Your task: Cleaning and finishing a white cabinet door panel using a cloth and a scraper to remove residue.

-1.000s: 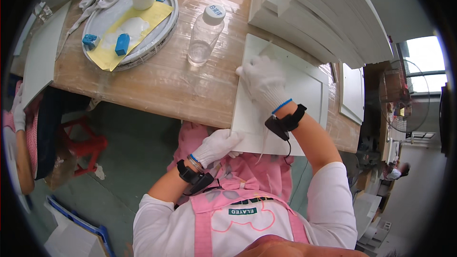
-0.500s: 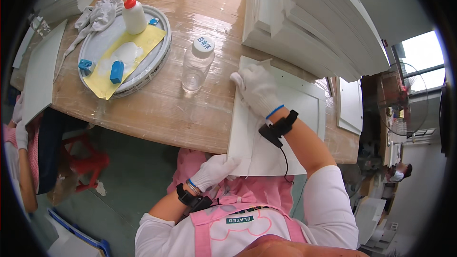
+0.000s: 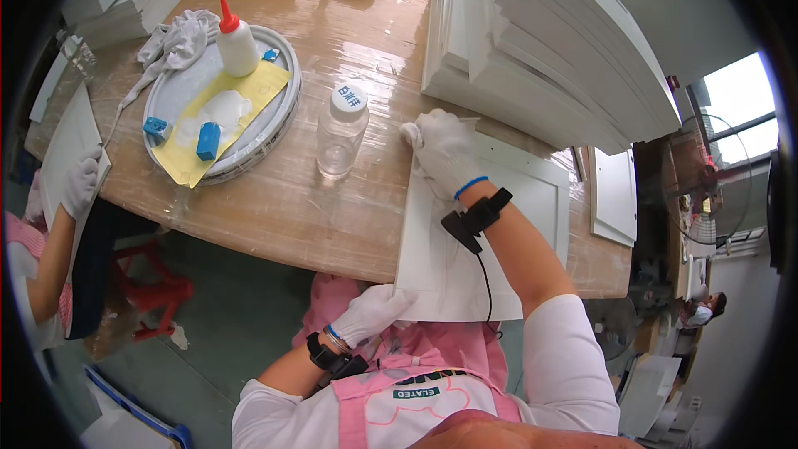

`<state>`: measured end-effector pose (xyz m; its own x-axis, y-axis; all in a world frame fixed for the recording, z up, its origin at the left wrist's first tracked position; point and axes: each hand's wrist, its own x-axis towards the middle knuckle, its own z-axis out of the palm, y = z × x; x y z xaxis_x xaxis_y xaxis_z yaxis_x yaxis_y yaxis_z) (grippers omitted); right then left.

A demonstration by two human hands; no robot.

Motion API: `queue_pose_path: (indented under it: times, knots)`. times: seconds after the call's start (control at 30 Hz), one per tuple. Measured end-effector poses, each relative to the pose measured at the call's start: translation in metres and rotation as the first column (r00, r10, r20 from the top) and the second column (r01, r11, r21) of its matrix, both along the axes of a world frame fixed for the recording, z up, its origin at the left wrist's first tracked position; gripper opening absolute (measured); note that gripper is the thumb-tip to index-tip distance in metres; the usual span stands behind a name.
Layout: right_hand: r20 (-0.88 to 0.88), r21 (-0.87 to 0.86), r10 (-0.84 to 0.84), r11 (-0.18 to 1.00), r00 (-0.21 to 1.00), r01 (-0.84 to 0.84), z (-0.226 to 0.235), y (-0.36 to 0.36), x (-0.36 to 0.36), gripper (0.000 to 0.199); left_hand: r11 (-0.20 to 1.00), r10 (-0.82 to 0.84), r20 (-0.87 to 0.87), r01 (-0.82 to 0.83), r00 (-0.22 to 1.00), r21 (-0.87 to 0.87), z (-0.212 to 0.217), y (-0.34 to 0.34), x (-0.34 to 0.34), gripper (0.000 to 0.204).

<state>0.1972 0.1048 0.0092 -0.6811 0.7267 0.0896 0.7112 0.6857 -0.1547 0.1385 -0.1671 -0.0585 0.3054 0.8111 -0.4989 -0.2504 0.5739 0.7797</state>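
A white panel [image 3: 524,224] with a recessed frame lies before me on the table, its near edge reaching past the table's edge. My left hand [image 3: 378,312], in a white glove, is closed on the panel's near left corner; the fingers underneath are hidden. Near the far left corner, my gloved right hand [image 3: 449,150] presses down with curled fingers on what looks like a bunched white cloth [image 3: 409,135], mostly covered by the hand. To the left of the panel stands a clear bottle [image 3: 339,145] with a white cap, some clear liquid inside.
A tall stack of white panels [image 3: 549,50] rises beyond my right hand. On a round lid [image 3: 287,108] sit a glue bottle [image 3: 238,46], yellow sandpaper-like sheet [image 3: 262,87] and blue blocks [image 3: 209,141]. At left, a co-worker's gloved hand [image 3: 81,183] holds another panel [image 3: 66,150].
My right hand stays by the panel's far left corner, its wrist shifted slightly left. My left hand keeps its hold. The co-worker's hand has risen onto the face of the other panel.
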Motion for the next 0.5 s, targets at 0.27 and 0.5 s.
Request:
queue_pose_path:
  times: [0.27,0.5]
  knots:
    - [0.034,0.01,-0.035,0.999,0.999,0.035,0.002,-0.013,-0.007,0.023,0.999,-0.04,-0.087,0.039,0.995,-0.019,0.014,0.002,-0.005,0.042]
    - [0.218,0.059,-0.103,0.994,0.971,0.092,0.031,0.002,-0.021,0.035,0.997,-0.045,-0.138,0.053,0.989,0.056,0.007,0.003,-0.005,0.037]
